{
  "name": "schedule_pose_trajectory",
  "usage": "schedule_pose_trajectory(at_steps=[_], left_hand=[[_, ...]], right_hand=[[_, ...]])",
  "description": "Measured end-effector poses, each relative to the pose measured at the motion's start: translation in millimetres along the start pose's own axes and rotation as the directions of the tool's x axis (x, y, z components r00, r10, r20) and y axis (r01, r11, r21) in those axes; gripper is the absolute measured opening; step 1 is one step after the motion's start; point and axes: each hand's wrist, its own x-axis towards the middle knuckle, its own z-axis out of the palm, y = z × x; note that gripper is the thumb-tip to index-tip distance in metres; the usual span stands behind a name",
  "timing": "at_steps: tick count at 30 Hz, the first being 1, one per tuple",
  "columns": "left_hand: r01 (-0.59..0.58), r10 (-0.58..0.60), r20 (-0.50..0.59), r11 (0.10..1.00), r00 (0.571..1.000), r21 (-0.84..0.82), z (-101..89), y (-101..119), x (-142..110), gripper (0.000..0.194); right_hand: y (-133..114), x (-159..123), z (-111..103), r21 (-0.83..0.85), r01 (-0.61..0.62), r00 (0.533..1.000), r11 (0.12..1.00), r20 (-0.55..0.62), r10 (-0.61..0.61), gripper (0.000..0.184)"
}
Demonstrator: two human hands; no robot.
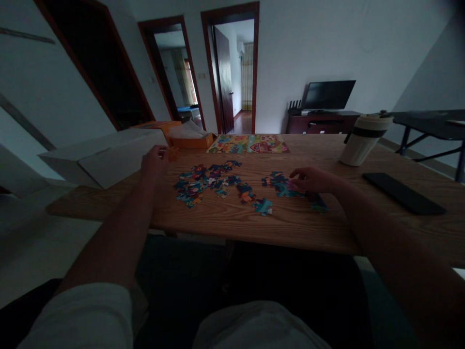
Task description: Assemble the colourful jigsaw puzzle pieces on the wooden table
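At the left, my left hand (155,162) is raised near the boxes, its fingers closed around what looks like an orange puzzle piece (173,154). My right hand (312,179) is lowered over a joined patch of puzzle pieces (285,188), its curved fingers apart and their tips touching the patch's right side. Part of that patch is hidden beneath the hand. A dark green piece (318,206) lies just below the right wrist. Between the hands spreads a loose heap of colourful puzzle pieces (198,184). A teal piece (263,207) lies nearer the table's front edge.
A white box (109,155) and an open orange box (196,141) stand on the wooden table (225,220) at left. Colourful picture sheets (250,144) lie at the back. To the right are a cream tumbler (365,140) and a dark flat slab (403,193).
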Motion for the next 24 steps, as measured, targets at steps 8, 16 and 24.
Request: schedule_pose_trajectory(at_steps=[8, 16, 24], left_hand=[[0.254, -0.265, 0.015, 0.905, 0.964, -0.343, 5.1, -36.0, -12.8, 0.035], [0.182, -0.171, 0.064, 0.949, 0.983, -0.257, 11.2, -31.9, -12.6, 0.025], [0.141, -0.108, 0.138, 0.957, 0.984, -0.255, 12.5, -31.8, -15.1, 0.028]], right_hand=[[-2.2, -0.3, 0.3, -0.010, -0.016, 1.000, 1.000, 0.001, 0.016, 0.037], [-5.2, -2.3, -1.3, -0.004, -0.022, 1.000, 1.000, 0.019, 0.022, 0.036], [-1.2, -0.8, 0.8, 0.030, -0.007, 1.000, 1.000, 0.015, 0.006, 0.033]])
